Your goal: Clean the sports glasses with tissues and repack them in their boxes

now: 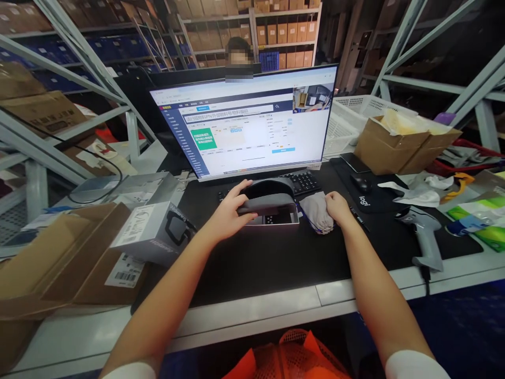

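At the bench (pixel 256 311), the person's left hand (pixel 232 210) grips one end of a dark curved piece (pixel 272 202), its long axis running left to right over an open box (pixel 272 225). The right hand (pixel 336 209) clutches a grey pouch (pixel 316 211) slanting toward the person. The mouse mat (pixel 365 201) reads "logi"; a carton (pixel 97 271) wears a barcode label (pixel 125 270).

white sleeves (pixel 414 364) | bare forearms (pixel 381 279) | orange vest (pixel 294 360), partly mesh
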Demonstrator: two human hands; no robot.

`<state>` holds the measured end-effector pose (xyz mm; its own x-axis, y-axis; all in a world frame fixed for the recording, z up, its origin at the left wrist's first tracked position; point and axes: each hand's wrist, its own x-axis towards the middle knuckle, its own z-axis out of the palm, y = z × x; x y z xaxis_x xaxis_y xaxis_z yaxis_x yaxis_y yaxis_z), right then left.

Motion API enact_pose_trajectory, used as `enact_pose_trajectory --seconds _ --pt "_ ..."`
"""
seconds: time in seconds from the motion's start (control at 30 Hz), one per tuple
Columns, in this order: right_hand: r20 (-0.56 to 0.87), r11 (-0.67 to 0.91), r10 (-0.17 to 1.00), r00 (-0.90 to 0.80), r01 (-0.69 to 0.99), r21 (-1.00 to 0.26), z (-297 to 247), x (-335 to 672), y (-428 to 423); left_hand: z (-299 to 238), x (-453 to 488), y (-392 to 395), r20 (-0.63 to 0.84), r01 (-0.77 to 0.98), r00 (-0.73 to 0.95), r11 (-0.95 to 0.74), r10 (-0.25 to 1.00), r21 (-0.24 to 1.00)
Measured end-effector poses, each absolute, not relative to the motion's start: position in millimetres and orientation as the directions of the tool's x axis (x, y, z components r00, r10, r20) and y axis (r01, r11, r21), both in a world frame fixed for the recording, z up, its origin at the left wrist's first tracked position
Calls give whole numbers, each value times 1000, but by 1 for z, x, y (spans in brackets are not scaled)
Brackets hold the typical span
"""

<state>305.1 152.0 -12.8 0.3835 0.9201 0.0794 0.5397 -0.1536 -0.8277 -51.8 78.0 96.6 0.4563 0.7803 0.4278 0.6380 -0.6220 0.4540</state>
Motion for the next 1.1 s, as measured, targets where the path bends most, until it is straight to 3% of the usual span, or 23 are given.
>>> enact_pose_trajectory --seconds 0.13,0.23,0.43,0.57,0.73,0.93,1.1 --pt "126 -116 870 477 446 -887 -8 310 152 88 -61 91 379 614 485 -615 788 494" --pt "144 -80 783 605 328 -941 -6 319 153 92 -78 84 425 599 437 -609 792 520" --pt "6 78 665 747 -61 -995 2 331 157 115 -105 71 545 600 271 -582 793 548" --pt "-41 231 676 735 -264 -937 12 325 154 115 -88 69 461 648 387 -591 799 481" --pt "-37 334 768 640 -448 -829 21 303 145 100 -65 72 343 629 501 -607 795 486" --pt "12 390 836 548 -579 -716 35 292 130 82 -54 79 312 615 502 -586 807 528" --pt "-27 383 858 513 -675 -631 44 302 123 76 -53 86 352 590 453 -571 819 571"
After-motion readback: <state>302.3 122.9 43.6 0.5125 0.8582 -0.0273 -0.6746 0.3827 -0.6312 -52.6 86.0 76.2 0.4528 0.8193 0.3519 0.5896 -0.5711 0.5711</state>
